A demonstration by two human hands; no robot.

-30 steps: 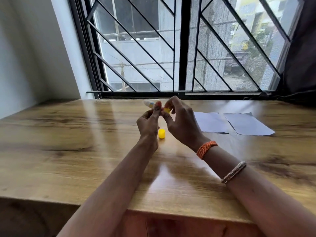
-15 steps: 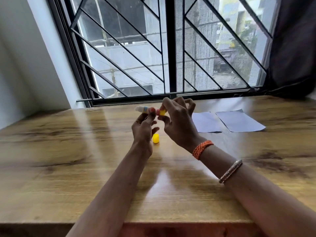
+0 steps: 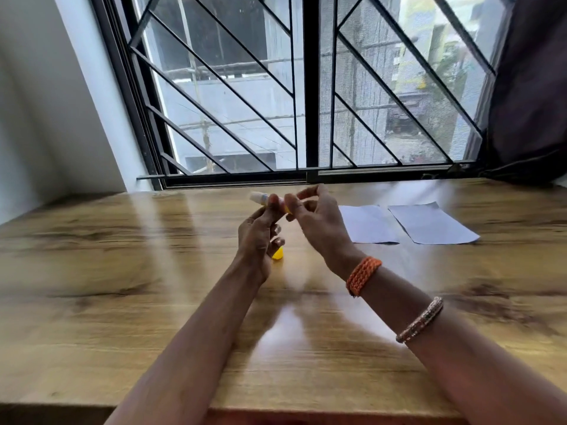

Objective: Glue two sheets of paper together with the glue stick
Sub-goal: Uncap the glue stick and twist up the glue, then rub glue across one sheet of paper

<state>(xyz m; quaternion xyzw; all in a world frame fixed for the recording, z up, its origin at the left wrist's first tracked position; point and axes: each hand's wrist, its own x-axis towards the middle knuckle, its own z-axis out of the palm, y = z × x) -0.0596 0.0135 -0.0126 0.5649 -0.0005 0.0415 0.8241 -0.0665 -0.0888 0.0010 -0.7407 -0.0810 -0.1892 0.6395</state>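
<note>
My left hand [image 3: 259, 237] holds an uncapped glue stick [image 3: 260, 199] above the wooden table [image 3: 122, 286], its pale tip pointing left. My right hand [image 3: 316, 222] pinches the stick's yellow base end with thumb and fingertips. The yellow cap [image 3: 278, 253] lies on the table just below my left hand, partly hidden by its fingers. Two white sheets of paper lie flat side by side to the right: the nearer sheet [image 3: 369, 223] and the farther sheet [image 3: 432, 222]. Neither hand touches the paper.
A barred window [image 3: 306, 87] runs along the table's far edge. A dark curtain [image 3: 530, 87] hangs at the right. A white wall stands at the left. The table's front edge runs along the bottom of the view.
The view has shifted a little; both hands stay on the glue stick. My right hand's fingers have shifted on the base end. Cap and sheets have not moved.
</note>
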